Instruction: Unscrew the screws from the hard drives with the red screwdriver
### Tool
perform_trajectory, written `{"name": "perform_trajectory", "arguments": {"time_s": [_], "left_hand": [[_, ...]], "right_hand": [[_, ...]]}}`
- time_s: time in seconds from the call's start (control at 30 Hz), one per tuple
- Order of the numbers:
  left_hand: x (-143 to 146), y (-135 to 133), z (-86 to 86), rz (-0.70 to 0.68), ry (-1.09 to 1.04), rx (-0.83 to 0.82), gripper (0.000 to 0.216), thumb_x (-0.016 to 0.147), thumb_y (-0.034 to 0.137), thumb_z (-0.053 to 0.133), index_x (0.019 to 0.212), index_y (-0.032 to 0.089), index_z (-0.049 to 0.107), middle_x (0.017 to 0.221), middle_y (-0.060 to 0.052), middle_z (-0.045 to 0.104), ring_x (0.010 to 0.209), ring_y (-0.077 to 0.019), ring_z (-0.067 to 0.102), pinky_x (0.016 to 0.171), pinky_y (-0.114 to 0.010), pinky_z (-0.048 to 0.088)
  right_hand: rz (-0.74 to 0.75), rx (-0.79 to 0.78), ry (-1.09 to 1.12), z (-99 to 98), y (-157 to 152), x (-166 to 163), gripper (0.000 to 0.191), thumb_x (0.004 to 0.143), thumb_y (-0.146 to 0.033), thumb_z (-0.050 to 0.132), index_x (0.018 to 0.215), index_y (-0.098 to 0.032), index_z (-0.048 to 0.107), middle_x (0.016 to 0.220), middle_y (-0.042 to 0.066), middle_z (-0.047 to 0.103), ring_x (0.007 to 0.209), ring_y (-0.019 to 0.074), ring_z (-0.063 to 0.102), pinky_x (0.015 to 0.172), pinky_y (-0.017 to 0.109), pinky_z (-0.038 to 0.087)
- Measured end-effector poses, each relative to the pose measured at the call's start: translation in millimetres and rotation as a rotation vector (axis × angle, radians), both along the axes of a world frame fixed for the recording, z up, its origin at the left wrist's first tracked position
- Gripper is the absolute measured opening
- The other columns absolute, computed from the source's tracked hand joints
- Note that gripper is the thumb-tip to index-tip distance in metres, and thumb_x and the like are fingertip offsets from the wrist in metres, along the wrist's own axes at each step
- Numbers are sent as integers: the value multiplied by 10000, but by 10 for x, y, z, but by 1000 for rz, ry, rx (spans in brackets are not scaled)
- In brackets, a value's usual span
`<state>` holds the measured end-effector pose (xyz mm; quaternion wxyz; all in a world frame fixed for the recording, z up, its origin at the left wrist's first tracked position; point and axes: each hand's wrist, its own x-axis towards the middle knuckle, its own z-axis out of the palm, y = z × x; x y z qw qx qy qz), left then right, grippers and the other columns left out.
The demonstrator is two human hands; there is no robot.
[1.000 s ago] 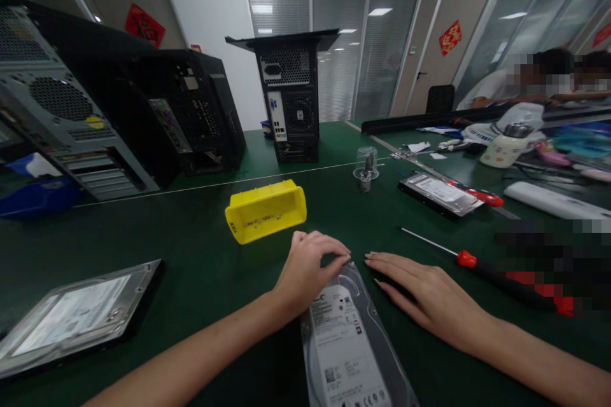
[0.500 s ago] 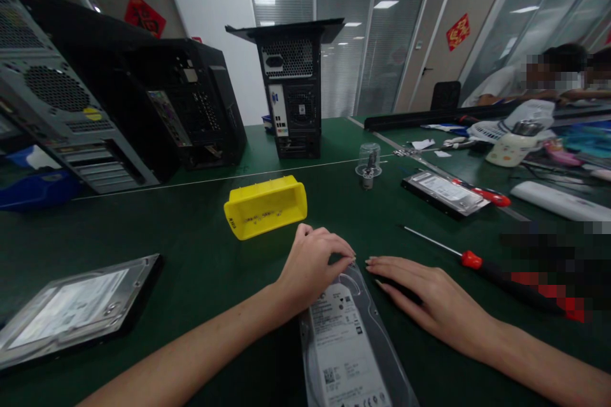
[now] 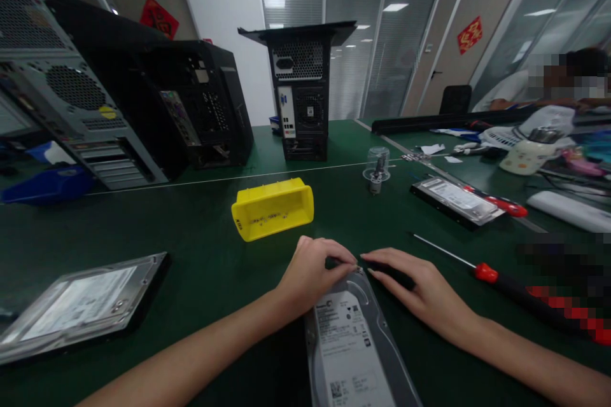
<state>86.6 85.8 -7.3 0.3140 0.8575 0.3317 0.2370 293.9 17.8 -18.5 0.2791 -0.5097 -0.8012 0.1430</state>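
Note:
A silver hard drive with a white label lies on the green table right in front of me. My left hand rests on its far left corner, fingers curled and pinched over the far edge. Whether anything small sits between the fingertips is hidden. My right hand lies flat on the table beside the drive's far right corner, fingers stretched toward the left hand and holding nothing. The fingertips of both hands almost meet.
A yellow plastic bin lies just beyond my hands. A red-handled screwdriver lies to the right. Other hard drives rest at the left and at the right. Computer towers stand behind. A person sits at the far right.
My right hand has slid left and forward, so its fingertips now nearly touch the left hand at the drive's far edge. The left hand stays on the corner.

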Motion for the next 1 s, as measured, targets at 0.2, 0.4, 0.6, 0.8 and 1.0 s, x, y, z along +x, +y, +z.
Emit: {"name": "perform_trajectory", "arguments": {"time_s": [0.2, 0.4, 0.6, 0.8, 1.0], "left_hand": [[-48, 15, -33, -24, -68, -106, 115, 866, 193, 641, 899, 193, 750, 948, -4, 743, 934, -157, 666, 856, -251, 470], [-73, -14, -52, -9, -73, -149, 140, 890, 206, 608, 908, 197, 747, 967, -13, 741, 969, -175, 655, 870, -284, 462], [-151, -61, -4, 8, -31, -119, 142, 905, 207, 592, 915, 238, 730, 987, 19, 734, 959, -188, 640, 921, -368, 351], [-643, -181, -41, 52, 135, 64, 188, 960, 222, 502, 1020, 306, 660, 1059, 56, 700, 957, -164, 618, 828, -345, 332], [-1320, -145, -188, 134, 410, 591, 304, 964, 186, 439, 1228, 289, 551, 1229, -3, 632, 1075, -218, 578, 922, -410, 294]], "right_hand": [[70, -56, 39, -25, 93, -44, 293, 952, -251, 449, 1182, -238, 631, 1131, 55, 673, 1050, 174, 623, 904, 347, 536], [142, -80, 42, -5, 102, -62, 316, 976, -271, 400, 1202, -238, 619, 1153, 64, 665, 1102, 182, 580, 957, 379, 494], [136, -94, 7, -23, 96, -48, 321, 981, -278, 384, 1208, -231, 606, 1133, 62, 659, 1088, 180, 570, 941, 387, 500], [144, -105, -65, -115, 156, 41, 367, 969, -287, 404, 1315, -299, 525, 1380, 51, 498, 1304, 229, 399, 1082, 514, 369], [203, -87, -84, -115, 328, 18, 446, 975, -265, 378, 1421, -286, 383, 1471, 50, 414, 1384, 207, 323, 1121, 518, 319]]}}
